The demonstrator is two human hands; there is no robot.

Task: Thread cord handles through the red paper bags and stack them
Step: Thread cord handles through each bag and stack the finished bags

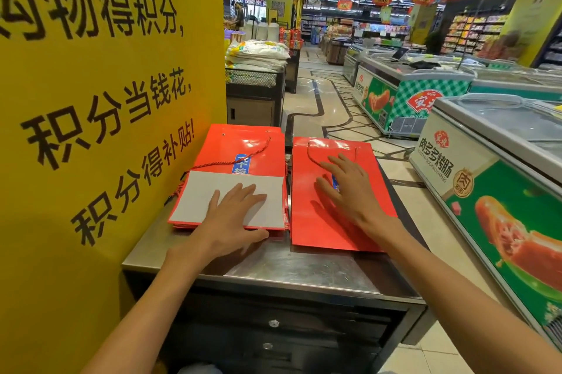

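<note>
Left hand (231, 215) rests flat, fingers straight, on a stack of red paper bags (240, 157); right hand (346, 188), fingers spread, presses a corded bag (337, 221) beside it on a steel counter (289, 267).

bag stack (240, 151) left of single bag (331, 221) on counter (304, 270)

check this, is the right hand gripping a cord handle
No, the right hand lies flat with spread fingers on the right red bag, beside its cord handle.
</note>
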